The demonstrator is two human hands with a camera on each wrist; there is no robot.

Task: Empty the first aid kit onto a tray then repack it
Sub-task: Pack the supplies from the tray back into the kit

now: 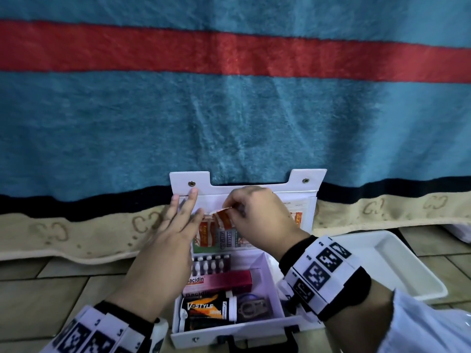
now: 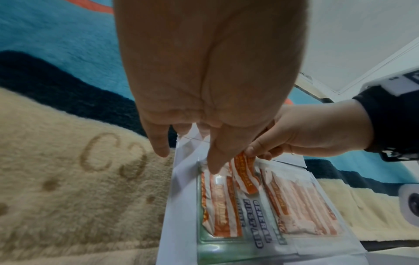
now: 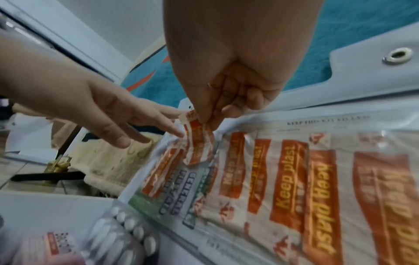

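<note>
The white first aid kit (image 1: 274, 296) lies open on the floor, its lid (image 1: 309, 200) leaning back against a blanket. My right hand (image 1: 233, 208) pinches an orange-and-white plaster strip (image 1: 224, 217) (image 2: 246, 174) (image 3: 198, 143) at the top of the lid's clear pocket. My left hand (image 1: 182, 215) lies flat with straight fingers on the lid's left side, its fingertips (image 2: 213, 165) on the pocket (image 3: 260, 179). More plaster strips (image 3: 290, 179) sit in the pocket. The box holds a pill blister (image 1: 211, 263), a pink carton (image 1: 224, 280) and a black V-Style bottle (image 1: 206, 308).
A white tray (image 1: 397, 266) stands on the tiled floor right of the kit. A blue, red and beige blanket (image 1: 229, 110) hangs behind the lid. The kit's black handle (image 1: 262, 341) points toward me.
</note>
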